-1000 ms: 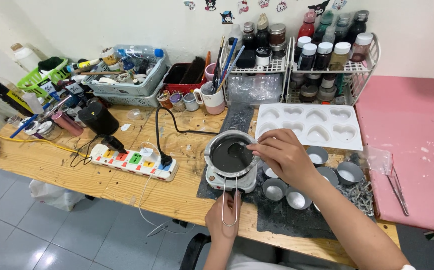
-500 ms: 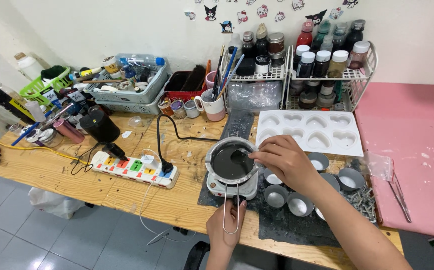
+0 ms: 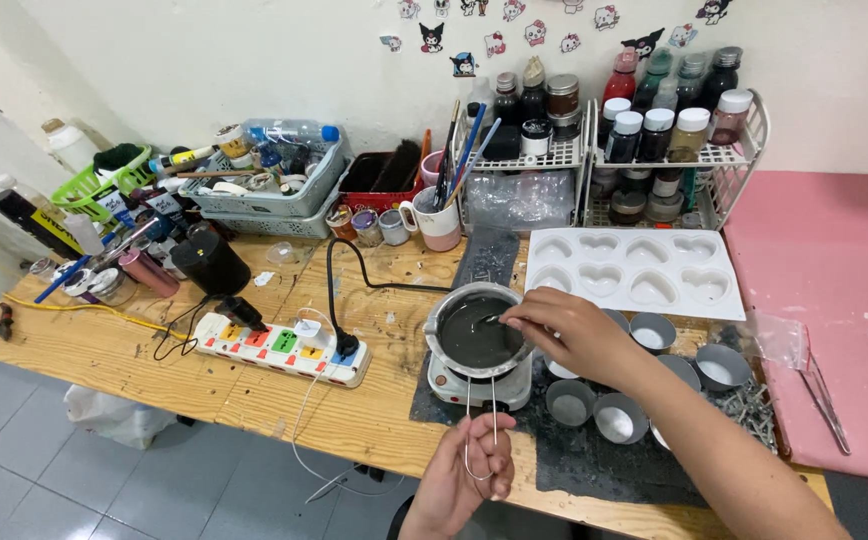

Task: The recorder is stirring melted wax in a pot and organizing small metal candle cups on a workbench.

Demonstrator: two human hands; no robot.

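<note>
A small metal pot (image 3: 449,315) of dark grey liquid sits on a little white hot plate (image 3: 454,388). My left hand (image 3: 459,480) grips the pot's thin wire handle (image 3: 481,415) at the table's near edge. My right hand (image 3: 574,335) reaches over the pot's right rim and pinches a thin metal stirrer (image 3: 487,321) whose tip is in the liquid. Both stand on a dark mat (image 3: 594,460).
Several small round metal cups (image 3: 594,410) lie right of the pot. A white heart-shaped mould tray (image 3: 634,270) sits behind them. A power strip (image 3: 279,348) with a black cable lies left. Wire racks of bottles (image 3: 654,140), a brush mug (image 3: 441,222) and baskets line the wall.
The view has shifted slightly. My right hand has moved a little over the pot with the stirrer; my left hand stays on the wire handle.
</note>
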